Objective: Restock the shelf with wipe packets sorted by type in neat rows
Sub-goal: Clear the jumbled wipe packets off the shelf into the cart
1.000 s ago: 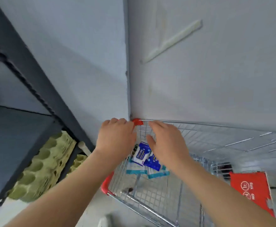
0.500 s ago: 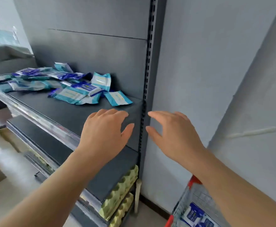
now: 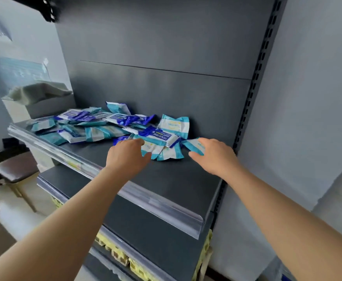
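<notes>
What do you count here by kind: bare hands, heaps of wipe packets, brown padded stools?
Bare hands: 2, left hand, right hand
Loose heap of teal and dark blue plastic wipe packets: 1
Brown padded stool: 1
Total: 4

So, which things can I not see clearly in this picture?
Head view only.
- Left hand: fingertips hidden by its own back; grip unclear.
- Right hand: touches a teal packet; pinch unclear.
- Packet pile: print blurred, too small.
- Yellow trays: mostly hidden under the lower shelf.
</notes>
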Demonstrator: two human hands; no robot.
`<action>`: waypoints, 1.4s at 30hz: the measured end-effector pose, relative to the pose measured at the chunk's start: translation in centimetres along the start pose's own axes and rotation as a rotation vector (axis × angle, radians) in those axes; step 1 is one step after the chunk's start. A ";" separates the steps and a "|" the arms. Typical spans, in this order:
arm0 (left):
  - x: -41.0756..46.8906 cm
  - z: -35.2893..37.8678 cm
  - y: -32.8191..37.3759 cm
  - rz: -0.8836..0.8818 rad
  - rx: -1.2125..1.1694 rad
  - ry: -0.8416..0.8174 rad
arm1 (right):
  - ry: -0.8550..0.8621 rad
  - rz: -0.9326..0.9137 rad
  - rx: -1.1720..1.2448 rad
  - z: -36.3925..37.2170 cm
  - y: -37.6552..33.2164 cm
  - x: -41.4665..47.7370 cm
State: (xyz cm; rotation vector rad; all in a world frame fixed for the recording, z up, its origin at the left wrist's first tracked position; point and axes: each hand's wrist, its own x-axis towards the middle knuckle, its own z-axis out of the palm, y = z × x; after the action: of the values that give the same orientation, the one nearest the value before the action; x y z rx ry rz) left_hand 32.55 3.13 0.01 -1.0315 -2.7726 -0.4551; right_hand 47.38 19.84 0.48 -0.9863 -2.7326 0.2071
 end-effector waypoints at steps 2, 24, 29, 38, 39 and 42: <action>2.8 0.8 -1.1 0.002 0.028 -0.026 | -0.024 0.058 -0.032 1.2 0.4 2.3; 17.1 5.4 -2.3 -0.050 -0.592 -0.220 | 0.109 0.258 0.694 4.4 -1.5 14.4; 18.4 5.6 -3.2 -0.054 -0.546 -0.192 | 0.206 0.347 0.676 4.6 -2.0 16.2; 17.9 5.4 -8.3 -0.032 -0.223 -0.288 | -0.046 0.571 0.653 3.7 -3.1 13.5; 17.6 5.6 -8.3 -0.034 -0.189 -0.284 | -0.079 0.583 0.656 4.3 -3.4 13.1; 17.2 5.7 -7.6 -0.030 -0.216 -0.270 | -0.054 0.587 0.687 5.3 -4.2 12.1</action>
State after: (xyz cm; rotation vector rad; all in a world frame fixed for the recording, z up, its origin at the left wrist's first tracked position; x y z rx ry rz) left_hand 14.41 10.08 -2.94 -1.1776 -3.0319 -0.6784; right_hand 34.36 24.16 -1.74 -1.4979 -2.0517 1.1763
